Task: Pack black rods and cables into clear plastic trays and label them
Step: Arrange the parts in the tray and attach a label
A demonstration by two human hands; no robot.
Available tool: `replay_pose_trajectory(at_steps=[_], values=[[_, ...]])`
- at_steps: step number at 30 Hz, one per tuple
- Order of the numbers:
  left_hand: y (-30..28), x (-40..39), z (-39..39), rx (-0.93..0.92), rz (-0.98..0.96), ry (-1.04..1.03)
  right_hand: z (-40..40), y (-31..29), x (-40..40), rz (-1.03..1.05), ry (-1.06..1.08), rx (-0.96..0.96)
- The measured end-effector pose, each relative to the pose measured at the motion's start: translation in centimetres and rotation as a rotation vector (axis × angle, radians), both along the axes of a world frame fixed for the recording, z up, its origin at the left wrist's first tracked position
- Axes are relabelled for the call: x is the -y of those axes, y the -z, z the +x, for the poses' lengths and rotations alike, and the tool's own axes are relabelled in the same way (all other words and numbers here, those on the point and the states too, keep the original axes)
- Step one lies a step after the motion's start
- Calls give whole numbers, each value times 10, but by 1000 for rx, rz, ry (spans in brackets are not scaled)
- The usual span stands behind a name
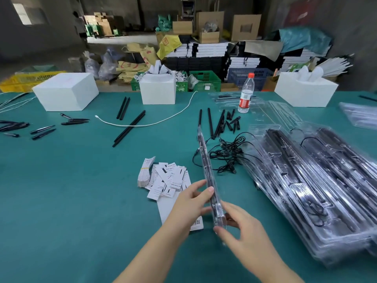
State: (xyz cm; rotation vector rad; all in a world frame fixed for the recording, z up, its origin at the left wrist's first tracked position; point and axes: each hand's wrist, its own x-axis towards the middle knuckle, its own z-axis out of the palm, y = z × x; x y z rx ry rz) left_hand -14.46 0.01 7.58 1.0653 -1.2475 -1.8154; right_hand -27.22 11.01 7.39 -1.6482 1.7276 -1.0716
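Left hand (191,201): fingers (207,192) curled round the near part of a closed clear tray (206,166), thumb on its upper edge. Right hand (242,227): thumb and fingers pinch the tray's near end. Tray held on edge above the bench (81,190), long axis running away from the person; black rod inside, seen edge-on.

Under and left of the hands: a loose pile of white labels (168,180), partly on a white sheet (173,205) with a barcode at its near corner. A banded bundle of labels (145,172) lies just left of the pile. Print on the loose labels reads "Grow Light"; the rest too small to read.

Beyond the tray, right: tangle of black cables (228,154). Farther right: stack of packed trays (318,186), rods and cables visible through the plastic, reaching the bench's near right edge.

Farther out: loose black rods (216,123) and short black pointed pieces (233,121); crossed rods (129,128) at centre with a white cable (163,119) over them. Water bottle (245,93), red cap, red-and-white label, text unreadable. Three white boxes (158,88) along the far edge. Empty clear trays (281,113) behind the bottle.
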Motion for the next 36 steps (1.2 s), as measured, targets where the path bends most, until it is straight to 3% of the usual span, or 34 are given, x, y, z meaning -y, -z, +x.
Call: replay_pose_trajectory(at_steps=[3,5,8,10,11,13,28,32,36], values=[[3,-1,1,-13,-5,-13,11,22,-8,-180,178,-86],[6,-5,0,54,-123,-9,16,30,-10,-275,266,-176],[6,-7,4,400,-726,91,12,31,-10,-325,310,-206],[4,-2,8,460,-1051,211,6,29,-10,-343,329,-205],[1,-1,9,444,-1113,277,3,28,-11,-351,337,-195],[-8,3,6,404,-1123,359,-2,25,-10,-359,350,-157],[-39,26,-33,553,-1118,411,-23,14,-3,-179,437,477],[-33,24,-38,573,-1161,379,-31,15,-4,-164,414,475],[-29,22,-39,617,-1176,504,-30,22,-6,-125,425,462]])
